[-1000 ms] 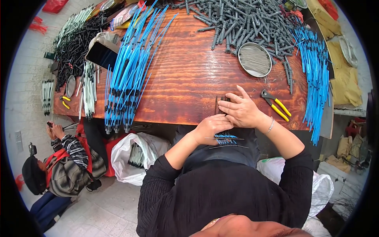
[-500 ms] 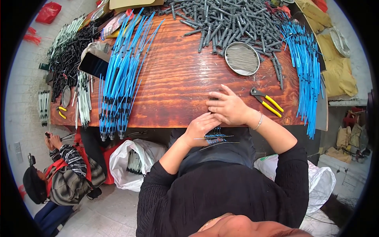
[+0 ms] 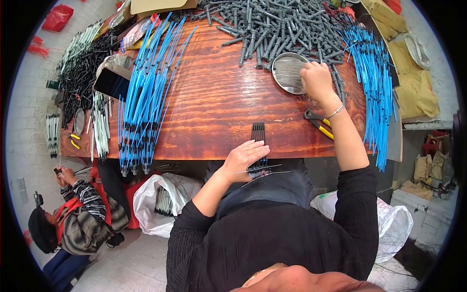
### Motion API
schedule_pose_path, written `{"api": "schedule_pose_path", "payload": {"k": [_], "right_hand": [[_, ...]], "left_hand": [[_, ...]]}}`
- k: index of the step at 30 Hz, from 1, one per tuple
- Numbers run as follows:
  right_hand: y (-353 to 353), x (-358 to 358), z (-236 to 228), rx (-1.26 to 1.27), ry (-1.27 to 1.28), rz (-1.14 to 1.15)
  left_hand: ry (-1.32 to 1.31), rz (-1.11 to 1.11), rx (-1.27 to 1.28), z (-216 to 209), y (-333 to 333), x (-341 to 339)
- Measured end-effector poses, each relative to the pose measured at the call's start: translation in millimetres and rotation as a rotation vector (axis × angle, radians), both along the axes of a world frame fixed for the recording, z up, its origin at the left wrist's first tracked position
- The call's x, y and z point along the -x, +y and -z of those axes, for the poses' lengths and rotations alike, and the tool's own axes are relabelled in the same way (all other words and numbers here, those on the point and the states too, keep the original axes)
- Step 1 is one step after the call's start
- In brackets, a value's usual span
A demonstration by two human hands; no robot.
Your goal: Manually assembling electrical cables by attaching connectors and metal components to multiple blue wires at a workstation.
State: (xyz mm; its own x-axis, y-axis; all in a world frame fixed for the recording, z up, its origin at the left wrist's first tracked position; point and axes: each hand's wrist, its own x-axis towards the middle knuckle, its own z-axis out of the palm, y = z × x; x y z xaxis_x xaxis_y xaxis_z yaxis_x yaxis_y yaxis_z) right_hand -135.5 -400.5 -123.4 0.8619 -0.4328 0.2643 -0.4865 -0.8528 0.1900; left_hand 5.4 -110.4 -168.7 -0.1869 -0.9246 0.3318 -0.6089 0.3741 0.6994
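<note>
My left hand [image 3: 245, 158] lies flat, fingers stretched, across a row of thin dark rods [image 3: 258, 130] at the table's front edge. The rods have black upper ends and bluish parts below, over my lap. Two thin wires [image 3: 273, 168] stick out sideways across their lower part, by the heel of that hand. My right hand [image 3: 317, 82] is at the right rim of a round metal tin [image 3: 279, 83] filled with fine straight wires [image 3: 289, 72]. Its fingers are bent and closed over the tin's edge; whatever is between the fingertips is hidden.
Yellow-handled pliers [image 3: 319, 125] lie below my right forearm. Grey plastic parts [image 3: 277, 29] are heaped at the back. Blue rods lie in bundles at left [image 3: 148, 97] and right [image 3: 372, 92]. A phone [image 3: 112, 83] stands at left. Another person [image 3: 78, 209] sits at far left.
My right hand has left the row of rods and moved up and right to the tin. The black rod ends now show; my left hand remains on the rods.
</note>
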Motion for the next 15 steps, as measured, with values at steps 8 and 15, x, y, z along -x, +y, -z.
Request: {"api": "schedule_pose_path", "payload": {"k": [8,15], "right_hand": [[88.9,23.7,-3.5,-0.416,-0.124,-0.152],[110.1,42.8,18.9,-0.44,-0.133,-0.117]], "left_hand": [[0.012,0.003,-0.003,1.0,-0.7,-0.7],[-0.003,0.005,-0.021,0.6,-0.4,-2.3]]}}
